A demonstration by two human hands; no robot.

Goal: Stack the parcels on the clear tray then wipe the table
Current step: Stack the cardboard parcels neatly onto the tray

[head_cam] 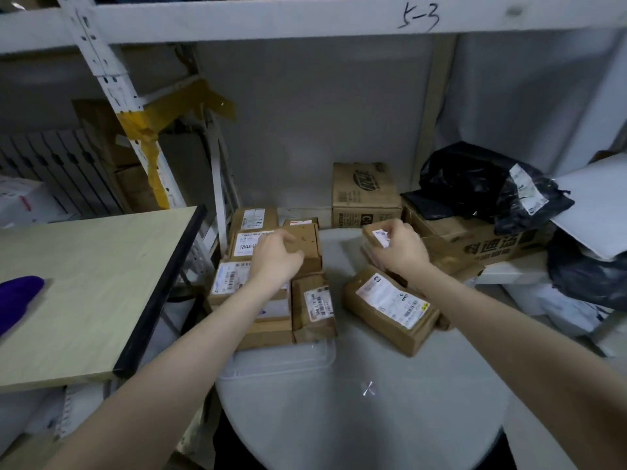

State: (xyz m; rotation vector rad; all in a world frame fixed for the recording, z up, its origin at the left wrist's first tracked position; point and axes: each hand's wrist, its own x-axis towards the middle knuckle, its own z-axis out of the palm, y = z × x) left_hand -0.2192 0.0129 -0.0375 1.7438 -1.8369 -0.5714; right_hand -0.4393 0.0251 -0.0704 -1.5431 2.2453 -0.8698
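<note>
A clear plastic tray (281, 362) sits on the round grey table (390, 401), left of centre, and several brown cardboard parcels are stacked on it. My left hand (276, 257) rests on top of that stack with its fingers curled against a small brown parcel (307, 244). My right hand (402, 247) is shut on another small labelled parcel (375, 235) at the table's far right. A larger parcel with a white label (390, 308) lies loose on the table, right of the tray.
A pale wooden table (84, 293) with a black edge stands to the left, a purple cloth (17, 300) on it. Behind are a printed carton (364, 195), a bigger carton (481, 239), black bags (481, 181) and a white shelf beam (305, 18) overhead.
</note>
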